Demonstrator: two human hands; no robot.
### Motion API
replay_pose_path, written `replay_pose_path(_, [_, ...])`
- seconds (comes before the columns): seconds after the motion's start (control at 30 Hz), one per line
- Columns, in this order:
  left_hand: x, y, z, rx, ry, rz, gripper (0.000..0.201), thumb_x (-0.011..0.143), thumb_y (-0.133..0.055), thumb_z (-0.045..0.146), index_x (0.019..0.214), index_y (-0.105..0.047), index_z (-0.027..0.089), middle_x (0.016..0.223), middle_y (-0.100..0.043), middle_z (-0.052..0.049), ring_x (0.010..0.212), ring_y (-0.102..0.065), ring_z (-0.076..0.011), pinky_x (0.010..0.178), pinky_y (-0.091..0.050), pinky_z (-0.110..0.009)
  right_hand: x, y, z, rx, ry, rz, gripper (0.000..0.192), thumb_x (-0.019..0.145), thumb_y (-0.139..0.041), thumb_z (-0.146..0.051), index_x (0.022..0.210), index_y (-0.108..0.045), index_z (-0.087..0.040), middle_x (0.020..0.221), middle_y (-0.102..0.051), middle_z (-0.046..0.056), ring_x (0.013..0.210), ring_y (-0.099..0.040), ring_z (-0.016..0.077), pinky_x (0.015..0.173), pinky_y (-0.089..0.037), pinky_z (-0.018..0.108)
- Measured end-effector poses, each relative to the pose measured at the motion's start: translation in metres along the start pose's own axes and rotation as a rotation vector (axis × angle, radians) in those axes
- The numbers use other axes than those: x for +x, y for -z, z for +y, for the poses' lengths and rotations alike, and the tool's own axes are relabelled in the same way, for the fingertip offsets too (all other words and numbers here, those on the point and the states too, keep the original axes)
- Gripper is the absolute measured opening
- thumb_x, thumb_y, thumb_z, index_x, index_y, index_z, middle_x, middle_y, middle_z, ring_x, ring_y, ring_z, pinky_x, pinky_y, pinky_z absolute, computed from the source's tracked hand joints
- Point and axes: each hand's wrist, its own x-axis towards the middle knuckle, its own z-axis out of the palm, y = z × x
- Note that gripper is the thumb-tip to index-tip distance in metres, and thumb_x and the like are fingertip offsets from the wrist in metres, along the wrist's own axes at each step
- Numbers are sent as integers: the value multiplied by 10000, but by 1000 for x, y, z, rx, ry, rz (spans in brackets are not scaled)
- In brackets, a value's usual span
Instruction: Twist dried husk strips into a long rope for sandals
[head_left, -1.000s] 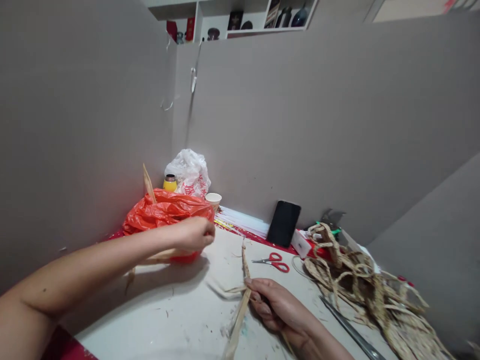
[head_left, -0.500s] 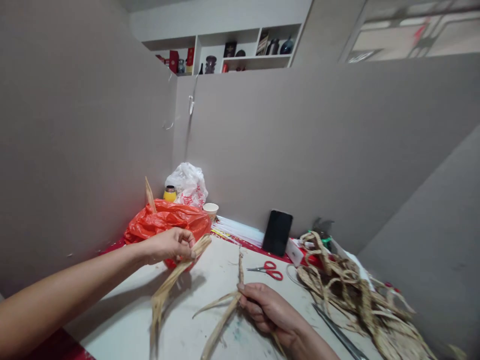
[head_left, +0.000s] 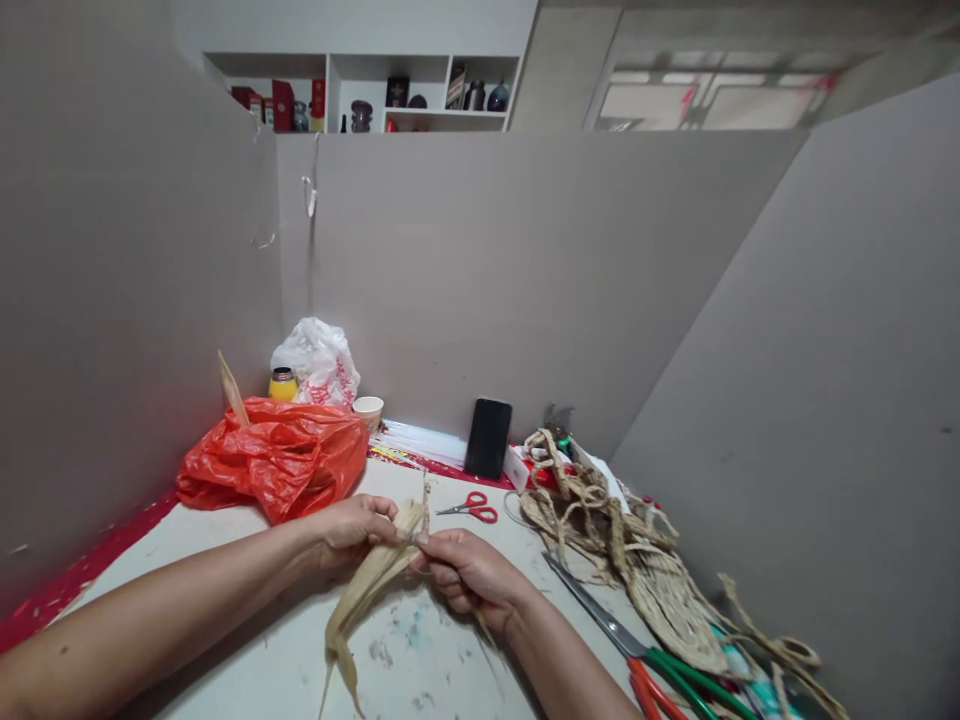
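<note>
Straw-coloured husk strips (head_left: 369, 590) sit low at centre frame, pinched where the left hand (head_left: 352, 529) and right hand (head_left: 463, 572) meet, both closed on them. Further up, small red scissors (head_left: 471, 507), then an orange plastic bag (head_left: 274, 456) at left.

The left hand (head_left: 352, 528) and right hand (head_left: 461, 572) meet at the middle of the surface (head_left: 225, 560), both on a bundle of dried leaves (head_left: 367, 590) that trails toward the near edge. Behind the left hand lies a plastic bag (head_left: 274, 457); behind that, in the corner, stand a jar (head_left: 283, 384), a second bag (head_left: 319, 362) and a paper cup (head_left: 368, 412). Small scissors (head_left: 472, 508) lie just behind the right hand, and a phone (head_left: 488, 438) leans on the back wall. To the right sits a braided pile (head_left: 600, 520), with large scissors (head_left: 637, 650) before it.
</note>
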Motion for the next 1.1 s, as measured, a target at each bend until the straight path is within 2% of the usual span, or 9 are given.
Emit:
replay_pose_path(0.1, [1, 2, -1, -34, 64, -39, 349, 537, -782, 313, 669, -491, 172, 472, -389, 95, 433, -381, -57, 474, -327, -186, 1, 0, 0, -7, 10, -4, 361, 734, -660, -455, 760, -625, -96, 398, -277, -124, 344, -106, 13, 334, -35, 168])
replay_pose_path(0.23, [0, 4, -3, -12, 80, -59, 336, 533, -781, 285, 674, -498, 170, 486, -410, 89, 442, -408, -62, 482, -369, -198, 2, -1, 1, -41, 21, 3, 363, 728, -662, -472, 722, -596, -115, 399, -297, -120, 336, -114, 16, 323, -35, 177])
replay_pose_path(0.43, [2, 3, -6, 16, 105, -55, 365, 462, -791, 255, 634, -484, 160, 529, -511, 54, 462, -483, -83, 499, -412, -226, 3, -5, 4, -51, 28, 31, 424, 705, -679, -473, 581, -385, -194, 406, -313, -118, 330, -116, 16, 316, -38, 188])
replay_pose_path(0.63, [4, -1, -11, 50, 72, 29, 384, 412, -771, 197, 645, -467, 177, 488, -513, 68, 423, -460, -80, 408, -289, -174, 6, -12, 8, -105, 76, 133, 362, 690, -666, -401, 556, -402, -193, 372, -300, -125, 308, -125, 16, 310, -52, 194])
replay_pose_path(0.83, [4, -7, -15, 60, 27, 73, 296, 429, -702, 161, 609, -467, 166, 489, -511, 69, 413, -422, -61, 419, -254, -176, 7, -18, 8, -130, 99, 203, 318, 689, -627, -333, 502, -419, -181, 357, -327, -114, 282, -154, 8, 307, -60, 201])
replay_pose_path(1.0, [-1, -11, -14, 25, -78, 91, 294, 448, -695, 151, 612, -452, 168, 472, -470, 87, 427, -397, -50, 449, -252, -178, 7, -21, 7, -126, 102, 221, 309, 680, -614, -313, 486, -411, -183, 350, -321, -111, 279, -158, 8, 310, -64, 201])
replay_pose_path(1.1, [-3, -13, -11, 16, -76, 126, 323, 469, -721, 198, 649, -453, 178, 453, -451, 99, 417, -365, -48, 452, -252, -182, 7, -21, 6, -120, 119, 238, 332, 675, -628, -333, 479, -406, -183, 351, -328, -106, 276, -165, 8, 308, -66, 202])
